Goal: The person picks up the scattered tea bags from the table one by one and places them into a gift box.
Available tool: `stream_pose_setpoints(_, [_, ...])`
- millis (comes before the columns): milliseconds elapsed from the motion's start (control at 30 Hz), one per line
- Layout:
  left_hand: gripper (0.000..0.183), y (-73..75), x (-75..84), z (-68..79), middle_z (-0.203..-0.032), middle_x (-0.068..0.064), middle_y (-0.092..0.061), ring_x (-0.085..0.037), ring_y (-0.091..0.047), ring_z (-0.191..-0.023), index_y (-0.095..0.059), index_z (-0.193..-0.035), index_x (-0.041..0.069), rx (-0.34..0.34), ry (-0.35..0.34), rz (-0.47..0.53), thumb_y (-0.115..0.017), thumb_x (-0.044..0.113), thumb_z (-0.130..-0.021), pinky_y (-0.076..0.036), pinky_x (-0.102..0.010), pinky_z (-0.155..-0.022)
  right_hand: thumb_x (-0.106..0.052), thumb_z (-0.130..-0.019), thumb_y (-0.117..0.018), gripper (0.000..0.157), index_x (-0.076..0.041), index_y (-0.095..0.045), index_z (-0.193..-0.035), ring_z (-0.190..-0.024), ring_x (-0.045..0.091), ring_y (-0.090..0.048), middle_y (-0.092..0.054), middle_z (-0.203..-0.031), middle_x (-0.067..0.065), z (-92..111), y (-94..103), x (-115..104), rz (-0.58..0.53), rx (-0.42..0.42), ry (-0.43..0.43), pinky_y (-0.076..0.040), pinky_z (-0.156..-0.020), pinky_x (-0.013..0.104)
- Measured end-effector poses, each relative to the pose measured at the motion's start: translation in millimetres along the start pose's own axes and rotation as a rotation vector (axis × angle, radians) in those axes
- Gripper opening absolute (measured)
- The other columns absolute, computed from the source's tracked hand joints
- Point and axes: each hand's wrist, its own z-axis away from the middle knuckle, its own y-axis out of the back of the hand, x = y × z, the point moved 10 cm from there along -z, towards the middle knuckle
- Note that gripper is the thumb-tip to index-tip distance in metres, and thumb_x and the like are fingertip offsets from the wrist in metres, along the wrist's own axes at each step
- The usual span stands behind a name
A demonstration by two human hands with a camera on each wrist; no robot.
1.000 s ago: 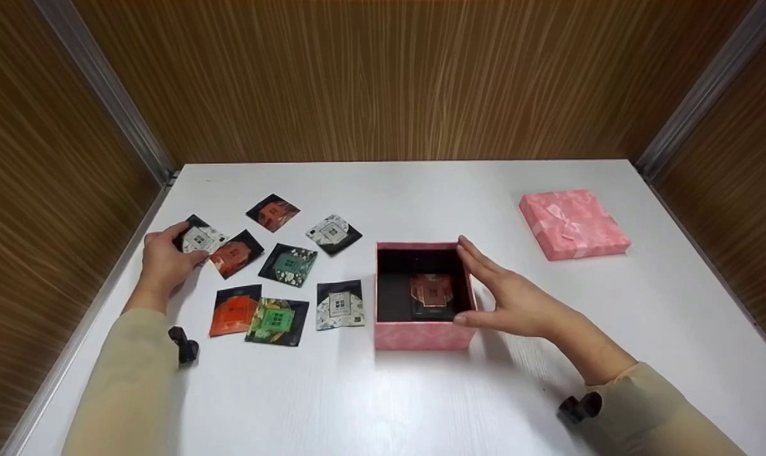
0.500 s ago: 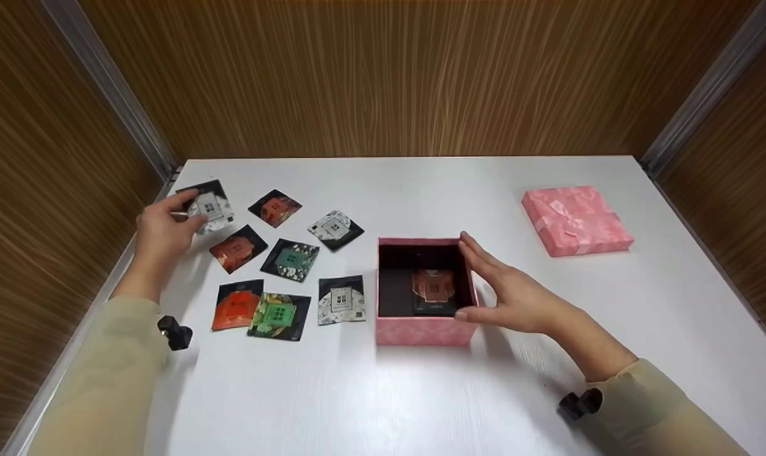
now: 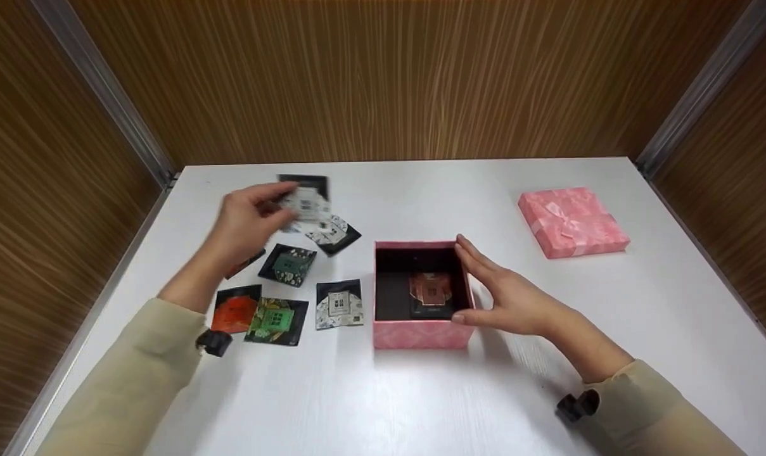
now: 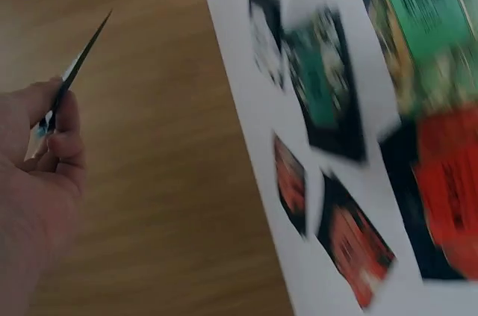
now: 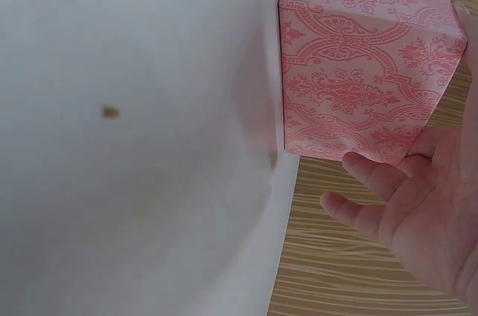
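My left hand (image 3: 248,221) pinches a black-and-white sachet (image 3: 308,204) between thumb and fingers, raised above the back left of the table. The left wrist view has this sachet (image 4: 81,62) almost edge-on. An open pink box (image 3: 421,335) with a dark inside stands mid-table. One red-and-black sachet (image 3: 431,294) lies in it, toward its right side. With fingers extended, my right hand (image 3: 516,304) rests along the box's right side, thumb at the front corner. In the right wrist view the patterned box wall (image 5: 358,81) meets the fingers.
Left of the box lie several sachets: a white one (image 3: 339,305), a dark green one (image 3: 287,265), a bright green one (image 3: 276,322) overlapping an orange one (image 3: 234,310). A pink lid (image 3: 574,221) with a bow lies at the back right. Wood-grain panels (image 3: 383,76) enclose the table.
My left hand has lifted the black-and-white sachet from the far left of the table and carried it rightward. My right hand stays at the box.
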Motion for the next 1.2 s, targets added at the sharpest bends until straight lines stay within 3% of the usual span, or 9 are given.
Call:
stream_pose_setpoints(133, [0.045,-50.4,35.7,5.1,-0.12,-0.013,-0.072,-0.022,-0.073,-0.094,-0.071,-0.141,0.012,-0.127,-0.092,-0.065,-0.078,0.008,-0.097,-0.063,-0.036,-0.074,-0.059,-0.091,-0.078,0.112,-0.013,-0.016,-0.171,-0.154,0.032,-0.035,-0.008,-0.178,0.003,1,0.4,-1,-0.005,0.0,-0.002,-0.037,-0.119,0.058])
stream_pose_setpoints(233, [0.042,-82.1,53.6,9.7,-0.119,-0.011,-0.073,-0.019,-0.072,-0.091,-0.072,-0.139,0.013,-0.2,-0.16,-0.11,-0.079,0.011,-0.097,-0.061,-0.032,-0.071,-0.059,-0.091,-0.078,0.111,-0.013,-0.016,-0.171,-0.153,0.033,-0.036,-0.009,-0.178,0.005,1,0.6,-1,-0.003,-0.001,0.0,-0.038,-0.118,0.058])
stream_pose_setpoints(467, [0.041,-137.6,73.9,17.4,-0.109,-0.007,-0.076,-0.015,-0.069,-0.089,-0.072,-0.138,0.008,-0.321,-0.303,-0.139,-0.078,0.013,-0.098,-0.058,-0.03,-0.079,-0.057,-0.092,-0.078,0.111,-0.012,-0.016,-0.171,-0.153,0.03,-0.036,-0.007,-0.178,0.0,0,0.8,-1,-0.012,0.0,0.001,-0.037,-0.118,0.056])
stream_pose_setpoints(600, [0.045,-160.7,75.8,19.3,-0.108,-0.006,-0.075,-0.015,-0.066,-0.087,-0.07,-0.141,0.009,-0.363,-0.309,-0.182,-0.079,0.018,-0.098,-0.058,-0.03,-0.081,-0.057,-0.092,-0.078,0.111,-0.013,-0.015,-0.171,-0.154,0.029,-0.036,-0.005,-0.178,-0.003,0,-0.1,-1,-0.022,-0.006,-0.001,-0.037,-0.119,0.056])
stream_pose_setpoints(700, [0.045,-173.6,78.9,20.9,-0.111,-0.009,-0.075,-0.019,-0.068,-0.088,-0.07,-0.14,0.009,-0.373,-0.35,-0.24,-0.08,0.02,-0.097,-0.058,-0.035,-0.083,-0.058,-0.092,-0.077,0.11,-0.013,-0.014,-0.171,-0.153,0.03,-0.037,-0.005,-0.178,-0.003,0,-0.7,-1,-0.019,-0.007,0.001,-0.037,-0.119,0.055])
stream_pose_setpoints(833, [0.045,-188.0,81.8,23.1,-0.123,-0.015,-0.075,-0.029,-0.071,-0.109,-0.071,-0.139,0.006,-0.389,-0.404,-0.29,-0.08,0.02,-0.097,-0.055,-0.042,-0.1,-0.058,-0.093,-0.077,0.111,-0.013,-0.014,-0.172,-0.152,0.03,-0.038,-0.005,-0.178,-0.003,0,-1.6,-1,-0.015,-0.008,0.004,-0.038,-0.118,0.055])
stream_pose_setpoints(967, [0.045,-202.0,82.2,22.4,-0.132,-0.013,-0.073,-0.03,-0.068,-0.123,-0.07,-0.139,0.005,-0.43,-0.4,-0.309,-0.079,0.019,-0.097,-0.05,-0.042,-0.109,-0.058,-0.093,-0.077,0.11,-0.014,-0.014,-0.172,-0.152,0.03,-0.038,-0.005,-0.178,-0.003,0,-1.4,0,-0.016,-0.005,0.003,-0.038,-0.118,0.056])
stream_pose_setpoints(1067, [0.044,-212.2,81.5,21.3,-0.132,-0.009,-0.073,-0.026,-0.069,-0.121,-0.07,-0.139,0.005,-0.462,-0.384,-0.331,-0.079,0.016,-0.097,-0.05,-0.04,-0.108,-0.058,-0.092,-0.077,0.11,-0.015,-0.014,-0.172,-0.152,0.031,-0.039,-0.005,-0.178,-0.004,0,-1.0,0,-0.018,-0.005,-0.002,-0.039,-0.117,0.057])
stream_pose_setpoints(1200, [0.042,-224.4,79.4,20.0,-0.119,-0.006,-0.078,-0.02,-0.071,-0.103,-0.072,-0.137,0.006,-0.493,-0.363,-0.357,-0.079,0.012,-0.097,-0.055,-0.037,-0.099,-0.058,-0.092,-0.077,0.11,-0.016,-0.014,-0.172,-0.151,0.032,-0.04,-0.005,-0.178,-0.004,1,-0.9,1,-0.021,-0.007,-0.005,-0.04,-0.116,0.058])
